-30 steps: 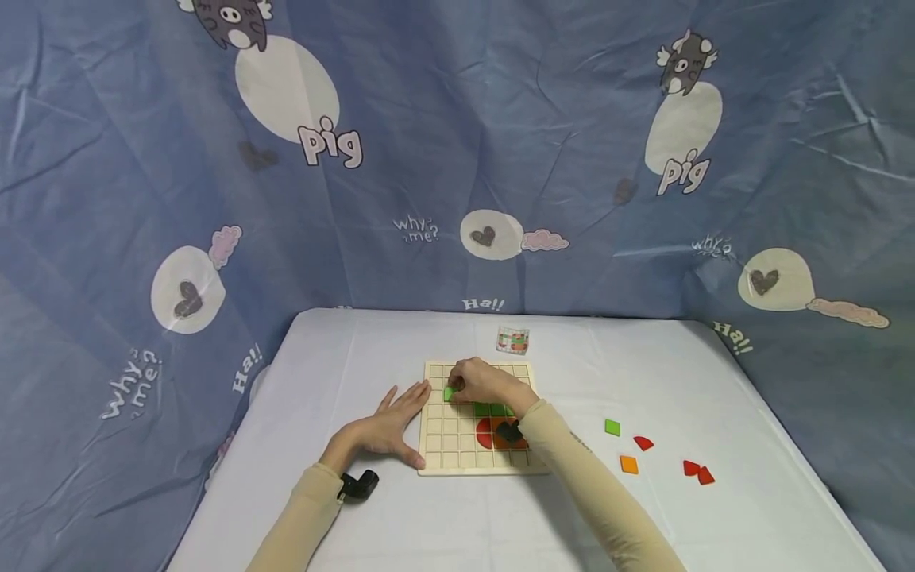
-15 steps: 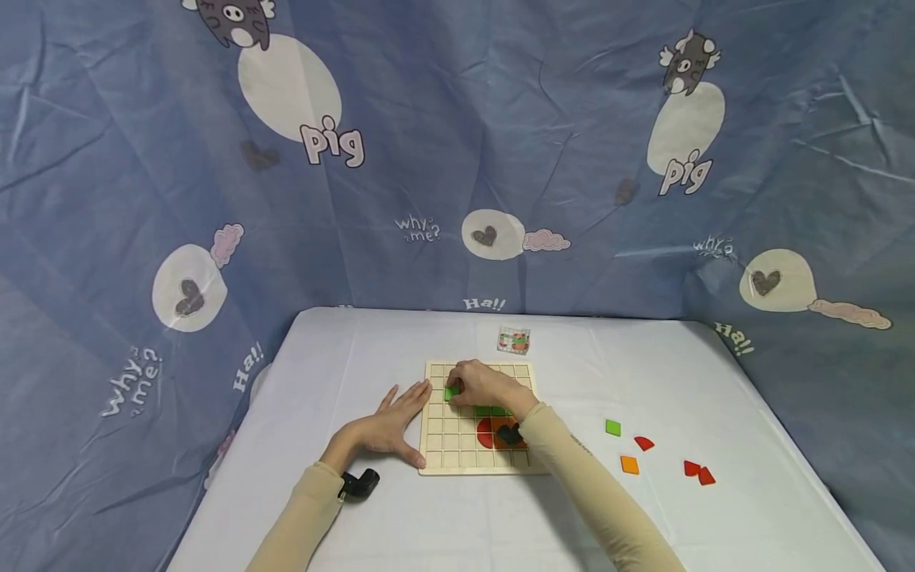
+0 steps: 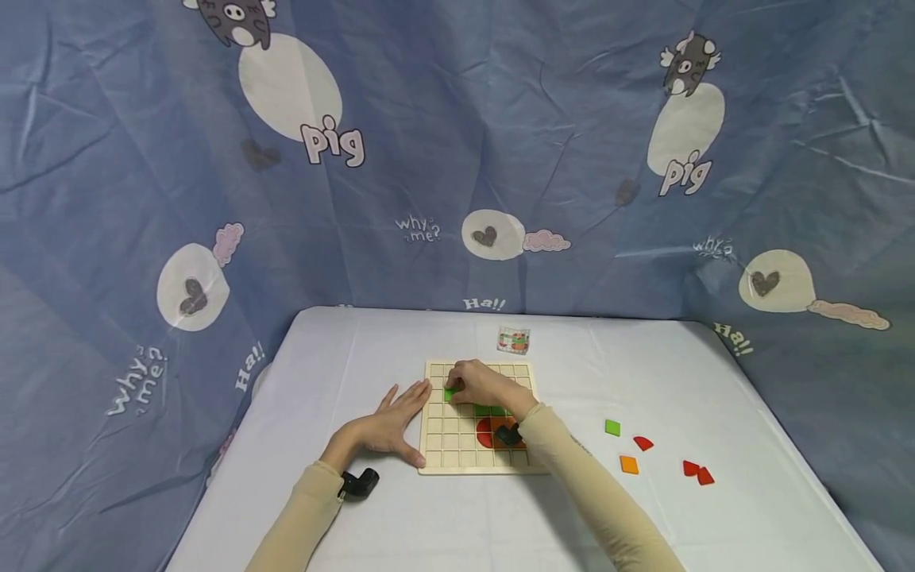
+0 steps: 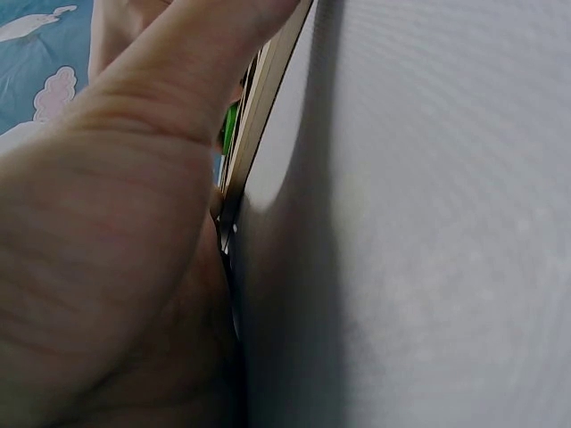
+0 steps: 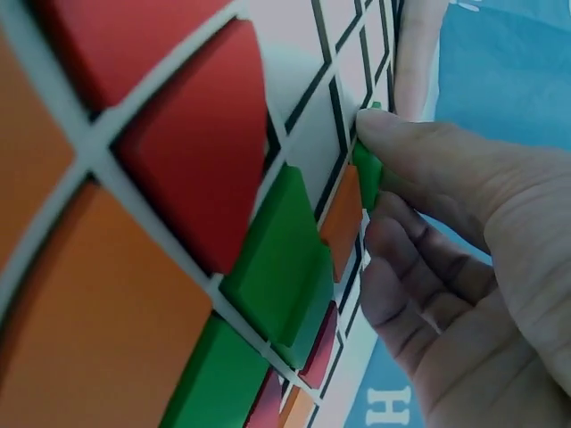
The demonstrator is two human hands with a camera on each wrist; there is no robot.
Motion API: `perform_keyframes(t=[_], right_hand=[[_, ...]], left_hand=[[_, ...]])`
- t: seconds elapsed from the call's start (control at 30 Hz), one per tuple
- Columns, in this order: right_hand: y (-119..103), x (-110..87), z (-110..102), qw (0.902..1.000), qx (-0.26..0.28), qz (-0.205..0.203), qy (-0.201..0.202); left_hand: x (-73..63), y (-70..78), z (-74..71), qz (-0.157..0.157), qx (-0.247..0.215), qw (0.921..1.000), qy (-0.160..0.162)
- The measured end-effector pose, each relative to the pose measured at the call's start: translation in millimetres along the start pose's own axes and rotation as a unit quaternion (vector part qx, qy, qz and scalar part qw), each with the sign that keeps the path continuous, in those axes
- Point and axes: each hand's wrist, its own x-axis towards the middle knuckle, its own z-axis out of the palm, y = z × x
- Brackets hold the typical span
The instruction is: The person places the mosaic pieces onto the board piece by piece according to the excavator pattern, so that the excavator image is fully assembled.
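Observation:
A pale wooden grid board (image 3: 450, 459) lies on the table with coloured tiles set into some of its cells. My left hand (image 3: 389, 425) is spread at the board's left side, fingertips and thumb right at its edge. Over the upper left part of the grid, my right hand (image 3: 482, 383) pinches a small green tile (image 5: 365, 169) between thumb and fingers. In the right wrist view an orange tile (image 5: 343, 218) sits close by, then a larger green tile (image 5: 277, 259) and a red rounded tile (image 5: 196, 143). The right hand and forearm hide part of the board.
Right of the board lie a loose green square (image 3: 612, 427), an orange square (image 3: 629, 464), a red quarter-round (image 3: 643, 442) and two more red pieces (image 3: 697, 472) side by side. Behind the board is a small printed card (image 3: 514, 340). A blue patterned cloth (image 3: 400, 175) encloses the table.
Both hands stay in almost the same places. The green tile under the right fingers has shifted only slightly.

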Motion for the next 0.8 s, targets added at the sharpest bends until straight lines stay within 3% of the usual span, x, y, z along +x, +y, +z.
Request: perform_keyframes(t=[0.53, 0.8], right_hand=[[2.9, -3.9, 4.4, 0.9989, 0.041, 0.019, 0.015], [7.8, -21.2, 6.2, 0.9964, 0.053, 0.013, 0.065]], left_hand=[[1.1, -1.4, 2.6, -0.003, -0.006, 1.0000, 0.005], [1.0, -0.4, 2.1, -0.004, 0.002, 1.0000, 0.008]])
